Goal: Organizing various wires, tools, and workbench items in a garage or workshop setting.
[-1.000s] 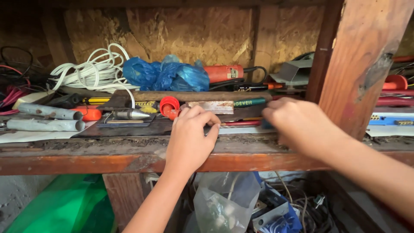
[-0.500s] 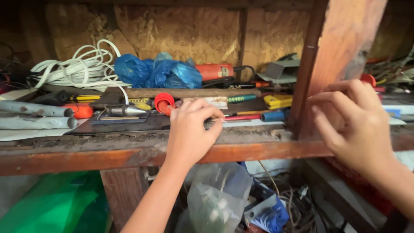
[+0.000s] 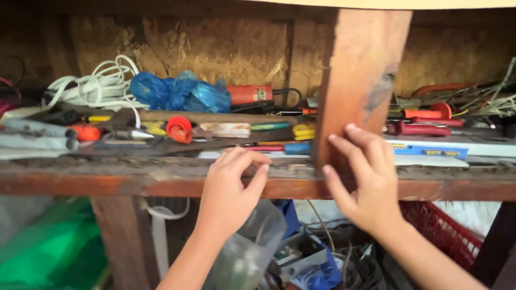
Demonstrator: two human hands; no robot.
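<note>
1. At the far left of the frame we see grey pipes (image 3: pixel 32 140) lying loose along the wooden shelf (image 3: pixel 107 180), with a coil of white cable (image 3: pixel 97 86) and a blue plastic bag (image 3: pixel 180 94) behind them. In our judgement a careless sweep of a forearm here could roll the pipes off the front edge.

2. Left of centre, a red cap (image 3: pixel 179 129) and a brown bar (image 3: pixel 215 117) sit in a crowded row of tools. Pulling one item out could drag its neighbours along, since they overlap.

3. At centre, our left hand (image 3: pixel 231 185) rests on the shelf's front edge, thumb and forefinger pinched narrow. We cannot tell whether anything thin is caught in that grip. The red-handled tool (image 3: pixel 266 147) lies just beyond the fingertips, flat on the shelf, and the blue-handled one (image 3: pixel 297 148) lies to its right against the post. The risk is that the fingers slip on the gritty edge or nudge the red-handled tool deeper.

4. Right of centre, our right hand (image 3: pixel 365 185) presses spread fingers flat against the wooden post (image 3: pixel 360 70), holding nothing. A splinter is possible from the rough wood.

5. At the right, red clamps (image 3: pixel 424 121) and a blue level (image 3: pixel 430 149) lie well apart from both hands.
</note>
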